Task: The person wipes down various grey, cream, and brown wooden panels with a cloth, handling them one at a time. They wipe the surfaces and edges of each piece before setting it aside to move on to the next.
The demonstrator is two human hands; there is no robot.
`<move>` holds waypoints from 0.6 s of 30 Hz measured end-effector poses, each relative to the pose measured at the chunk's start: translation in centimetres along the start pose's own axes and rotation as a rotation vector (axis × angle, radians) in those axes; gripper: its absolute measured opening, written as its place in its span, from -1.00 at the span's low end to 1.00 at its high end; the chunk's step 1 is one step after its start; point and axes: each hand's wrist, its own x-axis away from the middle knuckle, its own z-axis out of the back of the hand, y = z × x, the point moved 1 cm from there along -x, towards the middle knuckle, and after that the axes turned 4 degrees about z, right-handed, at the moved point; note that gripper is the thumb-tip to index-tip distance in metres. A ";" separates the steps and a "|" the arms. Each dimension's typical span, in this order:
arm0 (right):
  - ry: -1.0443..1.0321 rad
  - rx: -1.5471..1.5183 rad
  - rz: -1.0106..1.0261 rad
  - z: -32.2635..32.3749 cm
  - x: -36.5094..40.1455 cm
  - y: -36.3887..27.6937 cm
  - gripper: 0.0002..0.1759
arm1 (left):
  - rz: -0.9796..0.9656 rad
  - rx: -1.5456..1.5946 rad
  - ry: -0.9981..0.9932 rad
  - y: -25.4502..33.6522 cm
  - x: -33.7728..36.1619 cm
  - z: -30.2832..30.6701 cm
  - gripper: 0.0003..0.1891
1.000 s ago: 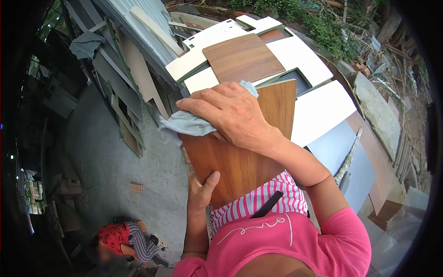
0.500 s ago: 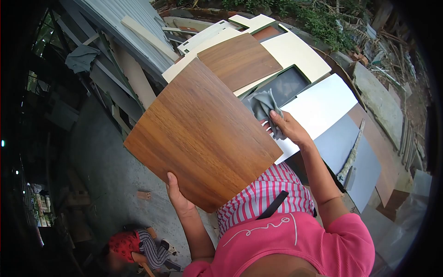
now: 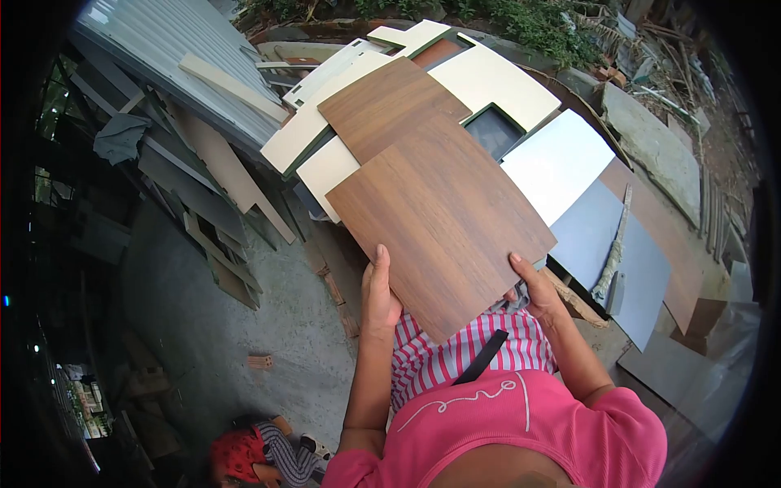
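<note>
I hold a brown wood-grain board (image 3: 439, 215) flat in front of me with both hands. My left hand (image 3: 379, 289) grips its near left edge, thumb on top. Gripping the near right edge, my right hand (image 3: 533, 286) also keeps a grey cloth (image 3: 515, 297) tucked under the board, only a scrap of it showing. The board's far end reaches over a pile of other panels.
The pile holds a second wood-grain panel (image 3: 386, 102), cream panels (image 3: 488, 77), a white panel (image 3: 561, 163) and a grey-blue one (image 3: 626, 260). Scrap boards lean on a corrugated wall (image 3: 175, 41) at left. A small person in red (image 3: 256, 455) sits on the concrete floor below.
The board has swung from tilted up at my left down to flat over the pile. My right hand, holding the cloth beside the board before, now grips its right edge with the cloth underneath.
</note>
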 end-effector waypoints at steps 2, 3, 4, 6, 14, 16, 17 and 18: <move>0.091 -0.090 -0.020 2.9 1.1 -0.2 -0.56 | -0.027 -0.028 -0.155 -0.4 -1.4 0.0 -0.41; 0.120 -0.083 0.005 4.6 1.7 -0.4 -0.57 | -0.073 -0.191 -0.033 0.7 -1.0 -1.0 -0.41; 0.146 -0.075 0.029 6.3 2.4 -0.6 -0.57 | -0.227 -0.370 0.026 1.9 -1.0 -1.7 -0.39; 0.187 -0.077 0.065 8.9 3.7 -1.2 -0.57 | -0.430 -0.466 -0.094 5.0 0.7 -3.5 -0.39; 0.289 -0.151 0.101 14.6 3.9 -1.6 -0.62 | 0.048 0.144 -1.368 8.8 9.0 -12.0 -0.67; 0.348 -0.159 0.098 14.1 3.1 -1.7 -0.65 | 0.007 0.326 -1.408 7.0 9.8 -13.3 -0.71; 0.350 -0.161 0.096 13.9 2.9 -1.8 -0.65 | -0.034 0.512 -1.443 6.2 10.3 -13.8 -0.68; 0.335 -0.158 0.097 13.8 2.7 -1.9 -0.64 | -0.030 0.511 -1.441 5.6 10.6 -14.1 -0.68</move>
